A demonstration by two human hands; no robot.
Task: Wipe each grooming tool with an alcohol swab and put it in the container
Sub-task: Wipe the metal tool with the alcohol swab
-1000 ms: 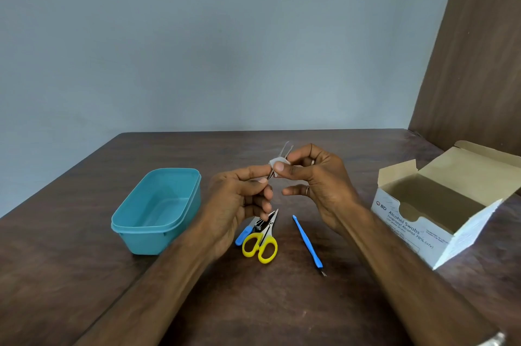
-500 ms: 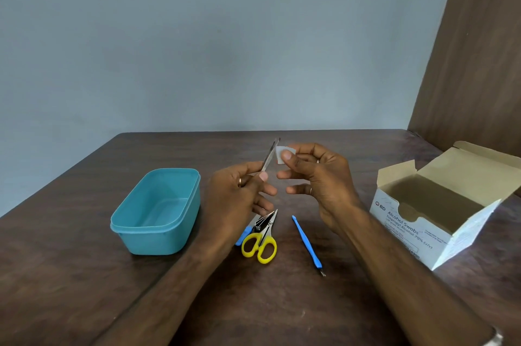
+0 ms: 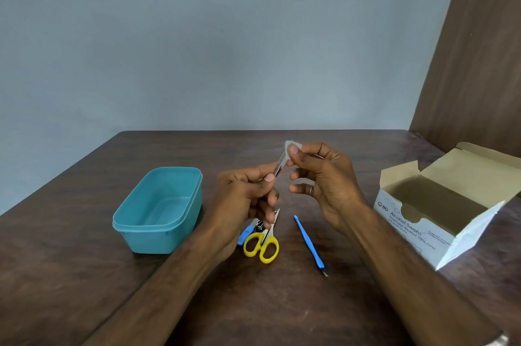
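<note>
The brown table (image 3: pixel 84 275) holds a teal tub (image 3: pixel 158 213). Right of the tub, the left hand (image 3: pixel 242 202) pinches a metal tool (image 3: pixel 279 166); the right hand (image 3: pixel 321 182) pinches a white swab (image 3: pixel 290 147) on its tip.

A plain indoor room, most likely a home or a simple office corner; nothing marks it as a lab or a shop. A dark brown wood-grain desk (image 3: pixel 84 275) stands against a bare, pale blue-grey painted wall (image 3: pixel 225 35). A dark brown wooden panel (image 3: pixel 479 63), perhaps a door or cupboard side, rises at the right. On the desk sit household items: a teal plastic container (image 3: pixel 158 235), yellow-handled scissors (image 3: pixel 262 245), and an open cardboard box (image 3: pixel 423 235) printed "Alcohol Swabs".
</note>
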